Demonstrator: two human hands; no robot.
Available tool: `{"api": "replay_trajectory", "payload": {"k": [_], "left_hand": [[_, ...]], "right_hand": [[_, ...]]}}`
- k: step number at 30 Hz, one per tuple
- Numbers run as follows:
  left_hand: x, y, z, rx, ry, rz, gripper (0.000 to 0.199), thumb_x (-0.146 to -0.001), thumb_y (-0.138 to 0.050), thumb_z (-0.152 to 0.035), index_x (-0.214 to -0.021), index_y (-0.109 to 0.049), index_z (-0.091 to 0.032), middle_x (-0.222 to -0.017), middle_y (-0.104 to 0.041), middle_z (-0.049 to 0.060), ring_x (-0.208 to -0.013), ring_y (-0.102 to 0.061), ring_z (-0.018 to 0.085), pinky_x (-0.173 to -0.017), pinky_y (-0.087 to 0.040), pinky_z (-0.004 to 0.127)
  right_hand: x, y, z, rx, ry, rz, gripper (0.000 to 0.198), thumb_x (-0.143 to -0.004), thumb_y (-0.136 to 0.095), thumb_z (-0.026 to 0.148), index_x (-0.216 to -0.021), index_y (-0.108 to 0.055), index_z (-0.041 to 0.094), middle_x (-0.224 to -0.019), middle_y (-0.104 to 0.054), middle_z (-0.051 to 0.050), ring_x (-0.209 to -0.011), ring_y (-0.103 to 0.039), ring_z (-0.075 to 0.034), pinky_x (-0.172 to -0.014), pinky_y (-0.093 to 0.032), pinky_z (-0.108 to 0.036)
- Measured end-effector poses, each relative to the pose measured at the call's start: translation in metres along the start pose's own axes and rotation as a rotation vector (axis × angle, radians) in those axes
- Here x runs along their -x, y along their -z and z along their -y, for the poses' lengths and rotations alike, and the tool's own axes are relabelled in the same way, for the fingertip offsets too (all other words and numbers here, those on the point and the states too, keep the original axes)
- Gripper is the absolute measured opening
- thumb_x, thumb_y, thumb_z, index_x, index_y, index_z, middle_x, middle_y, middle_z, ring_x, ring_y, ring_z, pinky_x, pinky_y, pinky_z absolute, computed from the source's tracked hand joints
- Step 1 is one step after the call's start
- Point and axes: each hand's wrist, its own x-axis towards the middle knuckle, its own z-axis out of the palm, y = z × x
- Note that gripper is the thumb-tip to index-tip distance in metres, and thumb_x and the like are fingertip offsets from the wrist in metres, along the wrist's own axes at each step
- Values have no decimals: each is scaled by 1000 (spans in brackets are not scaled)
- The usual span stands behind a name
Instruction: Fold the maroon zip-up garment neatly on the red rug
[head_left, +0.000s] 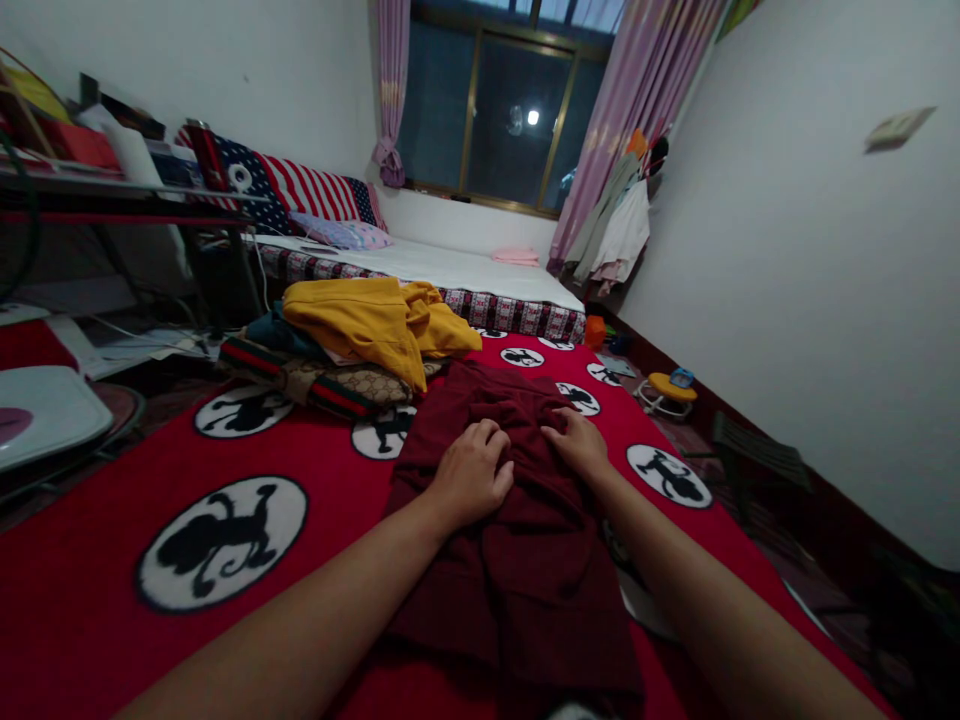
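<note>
A pair of maroon pants (517,560) is spread over the red blanket in front of me, its two legs pointing my way. My left hand (474,470) rests on the upper part, with fingers curled into the bunched cloth. Near the right edge of the same garment, my right hand (579,440) pinches the fabric between thumb and fingers. Folds and creases run between the two hands. The fingertips are partly hidden in the cloth.
A heap with a yellow garment (352,315) and a brown patterned piece (367,385) lies beyond the pants to the left. The red blanket (330,580) has monkey-figure circles. A bed (450,262) stands under the window; a yellow stool (673,388) is at right.
</note>
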Motion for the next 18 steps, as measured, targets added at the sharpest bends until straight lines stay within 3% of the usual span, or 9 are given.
{"api": "replay_trajectory", "payload": {"k": [3,6,8,10,12,15,18], "left_hand": [[0,-1,1,25,7,0,17,-85,-53,-26,-101,-58,-20,-116,-54,8,-108,-52,24,-94,-48,38],[-1,-2,2,37,5,-1,17,-85,-52,-26,-100,-58,-19,-116,-54,9,-108,-52,24,-94,-48,38],[-1,-2,3,44,-2,-2,17,-85,-52,-26,-100,-58,-18,-116,-54,9,-107,-52,24,-93,-48,38],[-1,-2,3,52,-8,-7,18,-85,-52,-25,-100,-58,-18,-115,-55,9,-106,-52,24,-94,-48,38],[-1,-2,3,64,-6,-12,18,-85,-52,-25,-100,-59,-18,-113,-56,9,-106,-53,24,-94,-48,37],[0,-3,3,98,2,-19,21,-85,-52,-24,-104,-60,-18,-116,-56,9,-109,-53,24,-96,-48,38],[0,-5,3,145,-27,-8,30,-85,-54,-25,-114,-60,-19,-131,-53,10,-120,-50,25,-103,-45,39]], "right_hand": [[-6,-2,1,67,29,-60,37,-82,-62,35,-115,-64,19,-117,-64,-11,-104,-62,-25,-83,-49,-35],[-22,-3,1,56,148,-88,62,-78,-68,33,-135,-50,20,-133,-56,-12,-113,-58,-25,-87,-48,-35],[-32,-4,2,36,204,-22,75,-76,-71,33,-143,-41,22,-130,-59,-10,-110,-60,-24,-86,-48,-34],[-37,-5,3,32,221,42,66,-77,-71,34,-138,-48,21,-119,-66,-8,-102,-63,-22,-84,-47,-32],[-36,-5,3,47,225,32,44,-79,-68,36,-119,-63,19,-107,-70,-8,-96,-64,-21,-81,-46,-31],[-26,-4,-3,44,199,-146,27,-84,-59,40,-96,-71,19,-97,-71,-8,-90,-64,-22,-75,-45,-30],[-14,0,-10,53,87,-263,31,-87,-53,44,-97,-71,20,-92,-71,-7,-85,-64,-22,-69,-44,-31]]}}
